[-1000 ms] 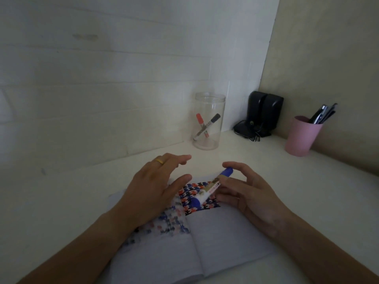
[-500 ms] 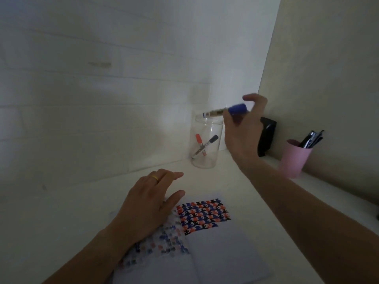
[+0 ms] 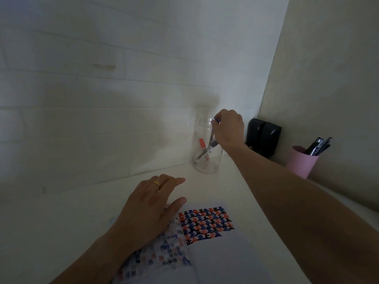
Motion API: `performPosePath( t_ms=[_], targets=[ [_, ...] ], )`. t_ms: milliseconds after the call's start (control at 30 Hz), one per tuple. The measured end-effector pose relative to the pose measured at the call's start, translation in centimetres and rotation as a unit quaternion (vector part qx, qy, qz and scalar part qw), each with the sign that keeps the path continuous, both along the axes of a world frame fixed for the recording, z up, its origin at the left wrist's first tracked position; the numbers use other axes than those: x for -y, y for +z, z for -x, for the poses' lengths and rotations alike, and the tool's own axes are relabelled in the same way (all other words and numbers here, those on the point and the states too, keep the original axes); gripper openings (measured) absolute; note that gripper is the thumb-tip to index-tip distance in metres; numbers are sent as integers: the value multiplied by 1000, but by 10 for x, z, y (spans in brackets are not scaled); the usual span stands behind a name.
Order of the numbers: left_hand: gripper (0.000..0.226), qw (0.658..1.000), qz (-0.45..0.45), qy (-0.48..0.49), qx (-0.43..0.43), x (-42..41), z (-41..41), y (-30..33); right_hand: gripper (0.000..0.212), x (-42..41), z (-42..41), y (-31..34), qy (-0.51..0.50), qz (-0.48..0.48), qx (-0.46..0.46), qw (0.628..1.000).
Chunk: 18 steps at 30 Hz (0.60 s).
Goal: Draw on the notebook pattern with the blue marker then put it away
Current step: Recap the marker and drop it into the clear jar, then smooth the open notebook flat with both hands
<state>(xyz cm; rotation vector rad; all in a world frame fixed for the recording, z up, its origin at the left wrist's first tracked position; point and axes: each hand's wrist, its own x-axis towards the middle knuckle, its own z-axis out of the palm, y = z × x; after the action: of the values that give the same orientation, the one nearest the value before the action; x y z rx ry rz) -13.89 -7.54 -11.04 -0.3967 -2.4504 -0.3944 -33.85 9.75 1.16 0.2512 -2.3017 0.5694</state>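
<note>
Currently, head view: right hand [image 3: 228, 128] is at the mouth of the clear glass jar [image 3: 207, 160] at the far end of the white desk [image 3: 61, 222], fingers pinched on the top end of the blue marker [image 3: 212, 138]. Marker is mostly inside the jar, tilted, next to an orange-capped marker [image 3: 203, 146] and a dark marker [image 3: 202, 155]. Left hand [image 3: 149, 210] lies flat, fingers loose, grasping nothing, on the left page of the open notebook [image 3: 215, 259] near the camera. Right page shows the blue, orange and black pattern [image 3: 205, 225]. Black speakers [image 3: 262, 138] sit in the far corner; pink pen cup [image 3: 301, 162] is to their right.
</note>
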Motion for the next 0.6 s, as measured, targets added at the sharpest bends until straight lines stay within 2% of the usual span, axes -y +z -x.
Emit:
performPosePath(
  t_ms=[133, 267, 400, 600],
  targets=[
    [42, 1000, 1, -6, 2, 0, 0, 0, 29, -2, -8, 0, -5, -35, -3, 999],
    [41, 1000, 6, -8, -2, 1, 0, 1, 24, -9, -32, -13, 42, 4, -9, 999],
    [40, 1000, 24, -4, -4, 0, 0, 1, 23, -27, -84, -44, 92, 4, -15, 996],
    [36, 999, 18, -17, 27, -5, -10, 3, 25, -68, -161, -103, 118, -33, 89, 988]
  ],
)
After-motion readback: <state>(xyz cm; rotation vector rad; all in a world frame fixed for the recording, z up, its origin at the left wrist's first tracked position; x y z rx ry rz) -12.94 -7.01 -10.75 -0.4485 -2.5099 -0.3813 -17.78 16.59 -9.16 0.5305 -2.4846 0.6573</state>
